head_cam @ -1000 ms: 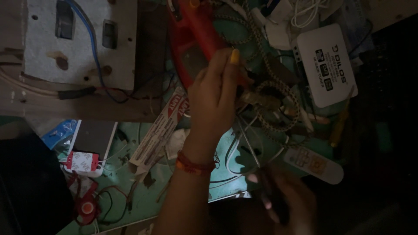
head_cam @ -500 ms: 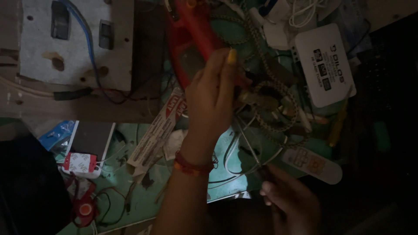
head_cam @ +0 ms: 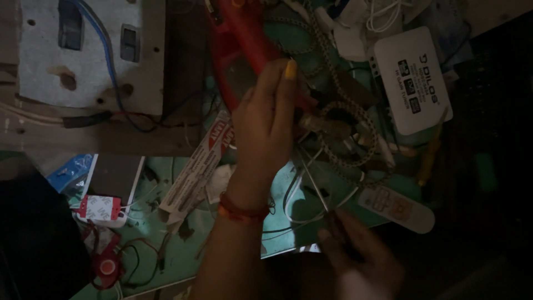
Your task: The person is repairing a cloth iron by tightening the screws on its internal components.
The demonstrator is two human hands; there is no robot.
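Crowding left hand (head_cam: pixel 265 125): braided cable (head_cam: pixel 344 119), router (head_cam: pixel 412 79).

Red tool (head_cam: pixel 239 41) under left hand (head_cam: pixel 266 128), amid tangled cords.

A grey switch board (head_cam: pixel 89 55) with dark rocker switches lies at the upper left, a blue wire (head_cam: pixel 105 50) running across it. Below it, on the green counter (head_cam: pixel 194 250), sits a small white box with red ends (head_cam: pixel 100 208) on a dark flat slab (head_cam: pixel 114 178), beside a blue packet (head_cam: pixel 72 169). A red round part with thin red wires (head_cam: pixel 106 266) lies near the lower left. A long white printed strip (head_cam: pixel 194 169) lies slanted at the middle. At the upper right rests a white router-like box (head_cam: pixel 412 78), and below it a white remote control (head_cam: pixel 395 208). A yellow-handled tool (head_cam: pixel 432 150) lies at the right edge.
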